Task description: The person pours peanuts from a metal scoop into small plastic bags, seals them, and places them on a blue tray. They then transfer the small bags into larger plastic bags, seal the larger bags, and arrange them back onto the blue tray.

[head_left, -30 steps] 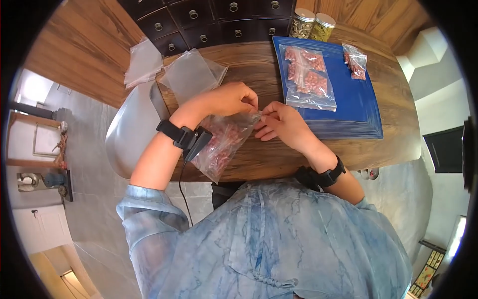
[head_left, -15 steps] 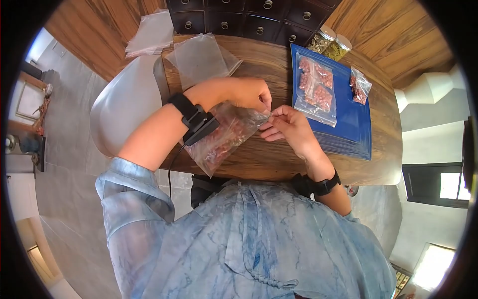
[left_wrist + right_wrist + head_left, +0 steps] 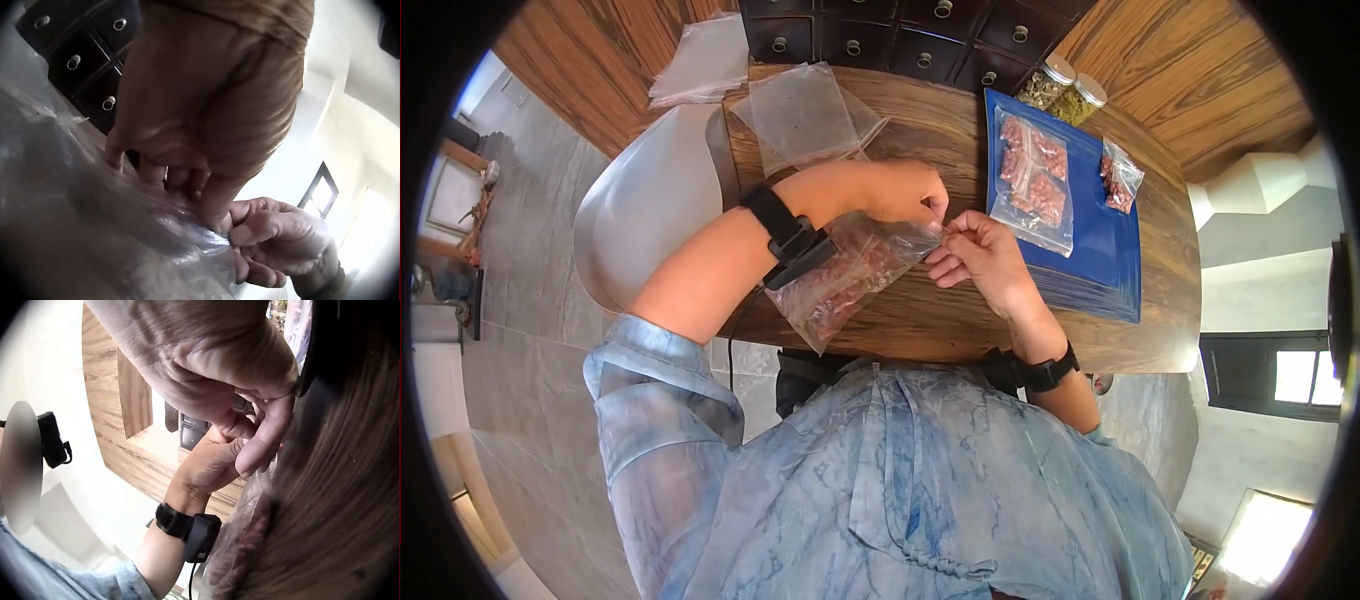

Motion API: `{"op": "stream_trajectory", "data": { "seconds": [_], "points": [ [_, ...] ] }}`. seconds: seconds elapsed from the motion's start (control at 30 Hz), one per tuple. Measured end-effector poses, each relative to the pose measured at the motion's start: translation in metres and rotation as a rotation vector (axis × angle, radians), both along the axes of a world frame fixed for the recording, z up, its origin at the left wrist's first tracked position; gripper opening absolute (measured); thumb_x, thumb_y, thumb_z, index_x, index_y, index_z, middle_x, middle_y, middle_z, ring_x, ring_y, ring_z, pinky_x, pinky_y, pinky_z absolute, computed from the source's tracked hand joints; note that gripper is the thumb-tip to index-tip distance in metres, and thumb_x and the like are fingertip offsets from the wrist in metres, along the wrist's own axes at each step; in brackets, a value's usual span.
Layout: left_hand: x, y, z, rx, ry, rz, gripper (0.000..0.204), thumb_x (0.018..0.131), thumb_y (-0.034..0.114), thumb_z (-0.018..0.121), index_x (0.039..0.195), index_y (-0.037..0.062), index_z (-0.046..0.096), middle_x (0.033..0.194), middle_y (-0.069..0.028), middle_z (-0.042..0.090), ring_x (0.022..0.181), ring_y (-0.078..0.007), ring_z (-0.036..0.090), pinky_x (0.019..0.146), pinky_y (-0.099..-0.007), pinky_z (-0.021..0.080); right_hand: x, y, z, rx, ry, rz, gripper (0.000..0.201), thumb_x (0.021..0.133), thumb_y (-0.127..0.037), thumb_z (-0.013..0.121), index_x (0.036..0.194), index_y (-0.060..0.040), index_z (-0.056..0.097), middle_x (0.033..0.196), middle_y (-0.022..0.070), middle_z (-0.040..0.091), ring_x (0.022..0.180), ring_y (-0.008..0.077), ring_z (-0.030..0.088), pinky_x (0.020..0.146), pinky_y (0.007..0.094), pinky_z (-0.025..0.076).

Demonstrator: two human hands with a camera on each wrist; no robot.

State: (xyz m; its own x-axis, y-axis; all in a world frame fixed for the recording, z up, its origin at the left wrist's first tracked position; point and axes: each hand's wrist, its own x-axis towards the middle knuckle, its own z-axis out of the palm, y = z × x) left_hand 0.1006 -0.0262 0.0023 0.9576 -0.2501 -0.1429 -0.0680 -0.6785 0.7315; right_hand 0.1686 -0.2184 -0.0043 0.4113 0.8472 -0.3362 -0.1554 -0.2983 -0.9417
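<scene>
Both hands meet at the mouth of a clear bag [image 3: 845, 280] of reddish nuts, which slopes down from that edge toward the person above the table [image 3: 940, 320]. The left hand [image 3: 900, 190] pinches the top strip from above and the right hand [image 3: 975, 250] pinches it from the side, fingers pressed together, so the thin, crinkly film stays taut. Two filled bags [image 3: 1030, 180] lie flat on a stack of blue sheets [image 3: 1105, 270]; limp empty bags [image 3: 800, 115] wait beyond the left forearm.

Left hand [image 3: 900, 192] and right hand [image 3: 978, 250] meet fingertip to fingertip, fingers curled in pinches, forearms converging.
</scene>
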Motion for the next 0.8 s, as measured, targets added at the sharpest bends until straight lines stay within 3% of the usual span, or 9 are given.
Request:
{"op": "stream_trajectory", "data": {
  "seconds": [0.17, 0.27, 0.33, 0.37, 0.5, 0.63, 0.7, 0.8],
  "points": [
    [-0.021, 0.015, 0.003, 0.032, -0.184, 0.162, 0.014, 0.084, 0.013, 0.060, 0.092, 0.0009, 0.061, 0.090, -0.0127, 0.062, 0.085, -0.0265, 0.060, 0.074, -0.0364, 0.047, 0.002, -0.001, 0.000, -0.026, -0.015, 0.010, 0.009, 0.092, -0.003, 0.049, 0.096, 0.0043, 0.050, 0.082, 0.0162, 0.064, 0.069, 0.0217, 0.067, 0.058, 0.0298, 0.058],
    [-0.054, 0.009, 0.018, 0.210, -0.401, 0.290, 0.015, 0.085, 0.011, 0.058, 0.096, 0.0011, 0.058, 0.094, -0.0136, 0.060, 0.088, -0.0309, 0.058, 0.078, -0.0367, 0.046, 0.001, 0.004, 0.003, -0.043, -0.289, 0.000, 0.019, 0.090, -0.010, 0.055, 0.100, 0.0055, 0.050, 0.083, 0.0181, 0.065, 0.074, 0.0255, 0.068, 0.063, 0.0330, 0.056],
    [-0.085, -0.005, 0.035, 0.213, -0.430, 0.437, 0.017, 0.086, 0.011, 0.057, 0.099, 0.0007, 0.057, 0.094, -0.0145, 0.060, 0.087, -0.0351, 0.056, 0.079, -0.0370, 0.046, 0.000, 0.010, 0.007, -0.085, -0.644, 0.085, 0.028, 0.088, -0.015, 0.059, 0.103, 0.0059, 0.049, 0.085, 0.0210, 0.065, 0.079, 0.0308, 0.067, 0.069, 0.0365, 0.054],
    [-0.100, -0.013, 0.049, 0.220, -0.375, 0.496, 0.018, 0.086, 0.010, 0.057, 0.101, 0.0006, 0.057, 0.096, -0.0139, 0.060, 0.088, -0.0321, 0.058, 0.079, -0.0362, 0.047, 0.000, 0.015, 0.010, -0.105, -0.820, 0.126, 0.033, 0.087, -0.018, 0.062, 0.105, 0.0061, 0.048, 0.087, 0.0225, 0.064, 0.082, 0.0335, 0.066, 0.072, 0.0383, 0.052],
    [-0.155, -0.046, 0.065, 0.044, -0.190, 0.842, 0.023, 0.088, 0.006, 0.058, 0.110, 0.0013, 0.056, 0.105, -0.0120, 0.059, 0.095, -0.0227, 0.060, 0.079, -0.0331, 0.050, -0.005, 0.032, 0.014, -0.091, -0.715, 0.193, 0.042, 0.084, -0.022, 0.064, 0.112, 0.0048, 0.047, 0.091, 0.0258, 0.064, 0.090, 0.0402, 0.062, 0.078, 0.0417, 0.048],
    [-0.194, -0.078, 0.025, -0.032, -0.182, 1.205, 0.036, 0.089, 0.007, 0.058, 0.123, 0.0010, 0.047, 0.120, -0.0132, 0.051, 0.108, -0.0214, 0.055, 0.081, -0.0323, 0.051, -0.010, 0.037, -0.002, 0.022, -0.666, 0.195, 0.039, 0.084, -0.018, 0.062, 0.114, 0.0037, 0.046, 0.093, 0.0262, 0.063, 0.091, 0.0401, 0.062, 0.078, 0.0418, 0.048],
    [-0.202, -0.093, 0.001, -0.173, -0.268, 1.381, 0.044, 0.090, 0.011, 0.059, 0.129, 0.0002, 0.042, 0.127, -0.0146, 0.047, 0.112, -0.0239, 0.052, 0.084, -0.0328, 0.050, -0.010, 0.037, -0.009, 0.038, -0.637, 0.199, 0.037, 0.084, -0.016, 0.062, 0.112, 0.0039, 0.048, 0.093, 0.0259, 0.064, 0.091, 0.0397, 0.062, 0.078, 0.0412, 0.049],
    [-0.198, -0.101, -0.014, -0.654, -0.279, 1.432, 0.053, 0.091, 0.018, 0.060, 0.133, -0.0026, 0.035, 0.133, -0.0165, 0.039, 0.116, -0.0247, 0.047, 0.087, -0.0327, 0.047, -0.007, 0.037, -0.020, -0.016, -0.528, 0.218, 0.032, 0.082, -0.015, 0.063, 0.104, 0.0053, 0.053, 0.093, 0.0249, 0.064, 0.089, 0.0384, 0.063, 0.075, 0.0398, 0.051]
  ]
}}
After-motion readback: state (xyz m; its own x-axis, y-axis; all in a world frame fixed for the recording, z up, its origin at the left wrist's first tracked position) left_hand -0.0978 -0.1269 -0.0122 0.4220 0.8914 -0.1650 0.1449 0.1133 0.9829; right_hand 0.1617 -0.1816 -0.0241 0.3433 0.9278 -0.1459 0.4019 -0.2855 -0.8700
